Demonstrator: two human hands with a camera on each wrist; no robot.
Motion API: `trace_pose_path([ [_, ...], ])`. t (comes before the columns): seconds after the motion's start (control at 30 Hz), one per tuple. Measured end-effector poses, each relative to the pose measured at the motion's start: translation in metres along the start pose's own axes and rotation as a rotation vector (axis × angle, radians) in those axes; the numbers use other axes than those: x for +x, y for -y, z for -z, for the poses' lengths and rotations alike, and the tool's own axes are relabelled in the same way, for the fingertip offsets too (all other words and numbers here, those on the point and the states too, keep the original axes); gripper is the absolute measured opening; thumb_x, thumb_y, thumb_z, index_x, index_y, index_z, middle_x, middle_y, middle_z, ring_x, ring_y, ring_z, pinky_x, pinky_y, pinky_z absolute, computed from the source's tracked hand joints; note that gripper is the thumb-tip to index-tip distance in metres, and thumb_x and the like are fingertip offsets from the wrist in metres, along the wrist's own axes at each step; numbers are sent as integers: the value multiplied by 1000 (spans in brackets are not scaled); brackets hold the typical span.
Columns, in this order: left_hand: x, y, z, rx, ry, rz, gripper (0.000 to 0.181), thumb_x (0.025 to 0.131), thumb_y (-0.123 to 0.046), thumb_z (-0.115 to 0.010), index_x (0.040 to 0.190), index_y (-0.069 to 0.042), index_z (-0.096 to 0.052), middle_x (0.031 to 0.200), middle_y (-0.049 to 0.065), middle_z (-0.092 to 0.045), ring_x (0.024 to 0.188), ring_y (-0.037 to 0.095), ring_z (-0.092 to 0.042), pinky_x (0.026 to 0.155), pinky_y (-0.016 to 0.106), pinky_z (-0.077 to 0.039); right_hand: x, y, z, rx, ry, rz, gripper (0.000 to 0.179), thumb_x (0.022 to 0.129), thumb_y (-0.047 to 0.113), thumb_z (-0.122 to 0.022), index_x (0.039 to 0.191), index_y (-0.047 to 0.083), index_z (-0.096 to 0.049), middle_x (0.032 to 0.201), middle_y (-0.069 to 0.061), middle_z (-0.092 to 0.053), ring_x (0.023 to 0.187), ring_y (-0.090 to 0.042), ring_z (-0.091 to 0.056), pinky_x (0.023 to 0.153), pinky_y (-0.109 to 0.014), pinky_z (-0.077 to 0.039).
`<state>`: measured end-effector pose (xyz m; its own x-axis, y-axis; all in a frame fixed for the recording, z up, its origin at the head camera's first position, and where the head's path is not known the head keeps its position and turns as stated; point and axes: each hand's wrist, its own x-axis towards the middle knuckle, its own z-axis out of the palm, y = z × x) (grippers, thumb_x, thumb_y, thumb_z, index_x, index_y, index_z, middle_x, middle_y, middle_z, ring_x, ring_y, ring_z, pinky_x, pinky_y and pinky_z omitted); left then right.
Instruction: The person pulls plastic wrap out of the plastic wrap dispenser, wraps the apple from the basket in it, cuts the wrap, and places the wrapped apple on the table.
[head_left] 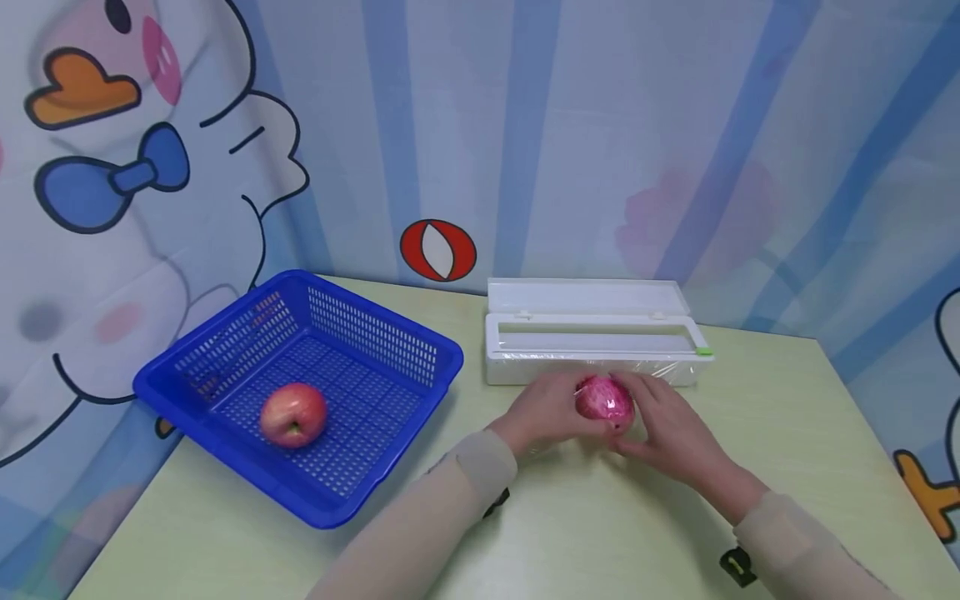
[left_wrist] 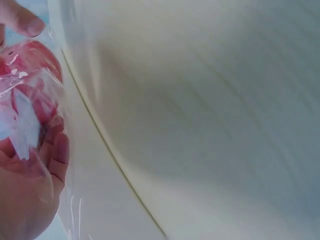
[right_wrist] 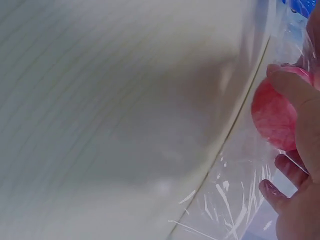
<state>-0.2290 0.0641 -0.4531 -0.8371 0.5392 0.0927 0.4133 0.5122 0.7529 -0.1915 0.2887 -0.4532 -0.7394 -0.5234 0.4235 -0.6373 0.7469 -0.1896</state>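
Both hands hold a round pink-red fruit (head_left: 603, 400) just in front of a white cling film dispenser (head_left: 592, 371). My left hand (head_left: 551, 408) curls round its left side, and my right hand (head_left: 667, 429) grips it from the right. Clear cling film (right_wrist: 240, 200) lies over the fruit and hangs in shiny creases around the fingers. In the left wrist view, film covers part of the fruit (left_wrist: 35, 62) and the left palm. The right wrist view has the right thumb pressing on the fruit's top (right_wrist: 275, 112).
A blue plastic basket (head_left: 442, 354) stands on the left of the pale table (head_left: 525, 550), with a red apple (head_left: 294, 415) in it. The dispenser's lid (head_left: 585, 295) is raised, and a green slider (head_left: 705, 351) sits at its right end. A cartoon curtain (head_left: 600, 150) hangs behind.
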Motion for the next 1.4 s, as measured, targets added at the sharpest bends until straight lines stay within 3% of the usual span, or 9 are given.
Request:
trace_pose_path([
  [0.23, 2, -4, 6, -31, 4, 13, 64, 83, -48, -89, 139, -26, -67, 125, -12, -68, 110, 5, -60, 88, 22, -57, 4, -2, -9, -26, -46, 30, 100, 65, 16, -105, 147, -1, -50, 136, -20, -60, 122, -39, -60, 99, -57, -58],
  [0.4, 3, -6, 10, -17, 22, 30, 63, 86, -47, -87, 142, -26, -66, 129, -10, -68, 114, 7, -61, 91, 24, -57, 7, -4, -11, -9, -36, 7, 99, 65, 16, -105, 147, 1, -51, 137, -19, -60, 124, -38, -60, 100, -58, -57],
  [0.6, 0, -14, 15, 152, 44, 67, 81, 86, -64, -78, 155, -29, -55, 144, -2, -59, 133, 18, -52, 94, 30, -58, 10, -5, -10, 27, 5, -41, 97, 68, 16, -103, 150, 5, -51, 139, -18, -60, 126, -38, -59, 100, -58, -57],
  [0.8, -5, -24, 20, 296, 1, 65, 79, 87, -69, -75, 149, -21, -59, 134, 1, -60, 120, 16, -57, 88, 28, -58, 13, -6, -9, 88, 9, -39, 92, 72, 13, -99, 150, 5, -50, 136, -17, -61, 122, -36, -60, 97, -57, -59],
  [0.9, -3, -24, 20, 229, -14, 68, 72, 89, -64, -77, 144, -19, -64, 129, -1, -65, 115, 14, -60, 88, 27, -57, 15, -4, -8, 120, 25, -56, 93, 73, 11, -98, 151, 6, -48, 139, -18, -58, 124, -36, -59, 98, -58, -58],
  [1.17, 1, -17, 17, -83, -19, 129, 65, 88, -51, -86, 140, -17, -66, 122, -6, -68, 105, 10, -62, 85, 25, -57, 14, -2, -3, 165, 57, -96, 93, 77, 11, -96, 154, 4, -45, 140, -21, -57, 126, -39, -58, 101, -61, -56],
  [1.4, 3, -18, 18, -150, -30, 181, 65, 87, -49, -87, 138, -14, -67, 116, -5, -69, 100, 11, -63, 83, 26, -57, 12, -3, -3, 160, 73, -123, 92, 81, 13, -94, 156, 0, -43, 143, -25, -58, 130, -44, -58, 104, -63, -53],
])
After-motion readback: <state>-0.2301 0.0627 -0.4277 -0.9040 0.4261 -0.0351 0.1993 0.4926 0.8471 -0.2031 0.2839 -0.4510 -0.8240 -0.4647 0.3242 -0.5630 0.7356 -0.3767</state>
